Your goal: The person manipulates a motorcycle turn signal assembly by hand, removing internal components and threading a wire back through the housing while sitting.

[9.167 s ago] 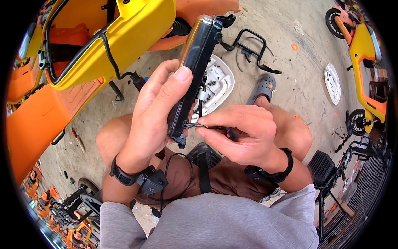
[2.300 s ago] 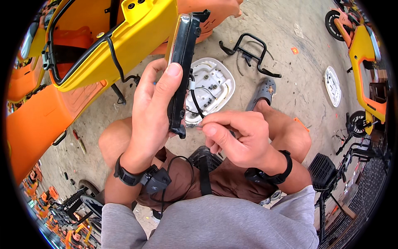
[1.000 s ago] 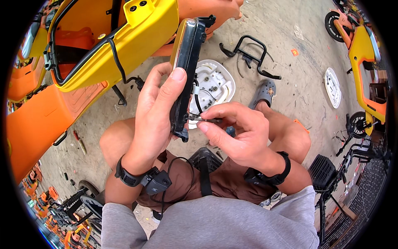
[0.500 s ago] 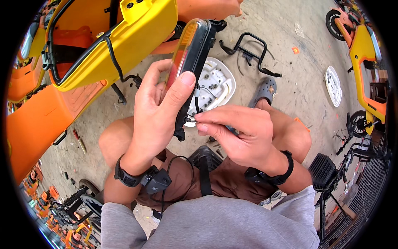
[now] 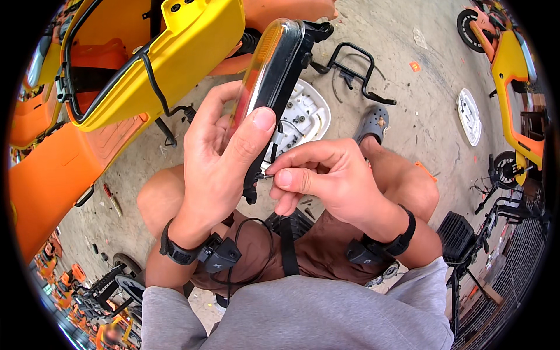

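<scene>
My left hand [image 5: 220,153] is wrapped round a vehicle tail light [image 5: 281,73] with an orange, red and clear lens and a black housing. It tilts, its top leaning away to the right, and my thumb presses on the housing's back. Thumb and forefinger of my right hand [image 5: 333,178] pinch a small metal screw [image 5: 266,175] against the housing's lower end. How deep the screw sits I cannot tell. A short black cable [image 5: 274,150] hangs from the housing beside my fingertips.
Beyond the lamp, a white plastic cover [image 5: 318,105] on the floor holds several loose screws. A black tubular bracket [image 5: 364,58] lies farther off. A yellow body panel [image 5: 169,64] and orange bodywork [image 5: 76,175] stand left. A red-handled screwdriver [image 5: 112,199] lies near my left knee.
The tail light has risen slightly and shifted a little at its top to the right. My right hand's fingers have rolled round the screw, its lower fingers now more spread.
</scene>
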The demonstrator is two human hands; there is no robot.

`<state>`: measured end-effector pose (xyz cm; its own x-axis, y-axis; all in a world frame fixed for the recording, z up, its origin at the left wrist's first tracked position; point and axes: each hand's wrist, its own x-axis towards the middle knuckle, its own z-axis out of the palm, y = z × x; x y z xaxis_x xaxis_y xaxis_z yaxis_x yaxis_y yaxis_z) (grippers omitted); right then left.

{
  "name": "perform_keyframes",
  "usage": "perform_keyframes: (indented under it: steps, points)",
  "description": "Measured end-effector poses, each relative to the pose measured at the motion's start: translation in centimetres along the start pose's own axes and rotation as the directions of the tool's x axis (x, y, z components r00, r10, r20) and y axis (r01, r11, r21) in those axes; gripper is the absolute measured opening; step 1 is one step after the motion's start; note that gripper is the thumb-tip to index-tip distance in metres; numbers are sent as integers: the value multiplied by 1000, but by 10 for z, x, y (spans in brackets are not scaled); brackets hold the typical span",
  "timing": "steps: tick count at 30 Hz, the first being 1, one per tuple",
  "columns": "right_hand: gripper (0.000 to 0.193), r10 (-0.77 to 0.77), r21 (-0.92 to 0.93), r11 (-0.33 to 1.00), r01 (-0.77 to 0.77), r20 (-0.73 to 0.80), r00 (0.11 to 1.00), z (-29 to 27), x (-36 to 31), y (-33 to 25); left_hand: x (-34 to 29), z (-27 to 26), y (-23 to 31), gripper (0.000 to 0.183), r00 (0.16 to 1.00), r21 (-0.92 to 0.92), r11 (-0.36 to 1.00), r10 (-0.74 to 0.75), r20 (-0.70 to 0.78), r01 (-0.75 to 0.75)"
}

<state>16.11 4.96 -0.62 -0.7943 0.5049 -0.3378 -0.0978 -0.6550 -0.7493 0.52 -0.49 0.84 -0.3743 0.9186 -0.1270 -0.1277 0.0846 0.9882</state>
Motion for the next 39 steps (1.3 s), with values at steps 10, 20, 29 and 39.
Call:
perform_keyframes:
  steps: [10,20,29,39]
  points:
    - [23,162,327,924,-200,138,977,-9,6,14,0,-1,3,47,1000,-50,999,7,19,-6]
    - [23,89,398,905,-150,166,982,-9,6,20,1,6,5,49,997,-121,990,-79,-17,76]
    - [27,14,162,987,-22,49,999,-1,3,16,2,-6,2,38,994,-264,960,-73,77,91]
    - [28,-106,-64,992,108,32,994,1,0,11,0,-3,3,42,998,-199,978,-54,33,59]
